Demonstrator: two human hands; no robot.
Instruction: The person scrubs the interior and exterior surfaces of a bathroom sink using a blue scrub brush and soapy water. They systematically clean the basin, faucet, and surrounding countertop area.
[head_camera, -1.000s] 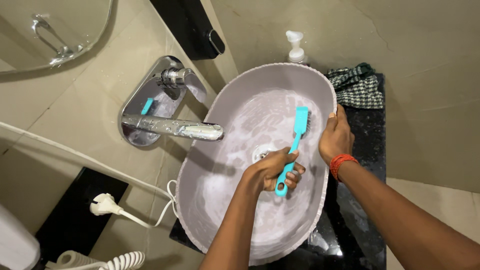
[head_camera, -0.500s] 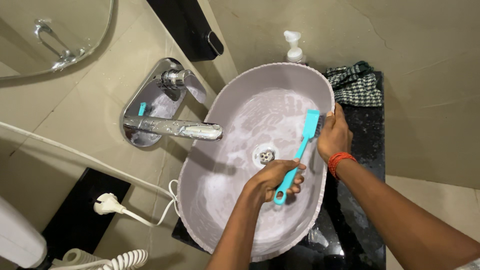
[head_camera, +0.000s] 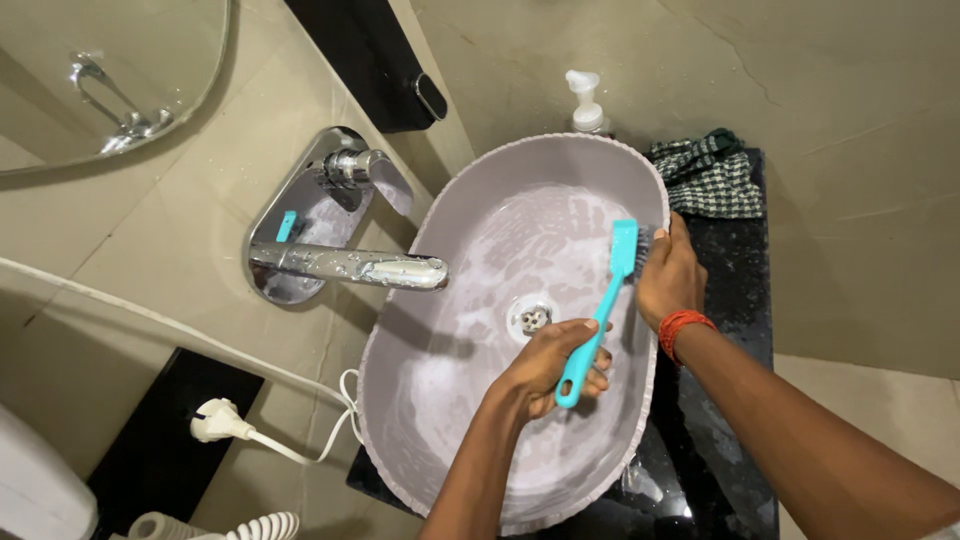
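Brush (head_camera: 603, 305) handle sits clamped in the left hand (head_camera: 550, 365) over the basin (head_camera: 450, 330); its bristles press the wall beside the right hand (head_camera: 668, 272), which grips the rim.

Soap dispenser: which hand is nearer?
Right. The right hand grips the basin rim just below the soap dispenser; the left hand holds the teal brush lower in the basin.
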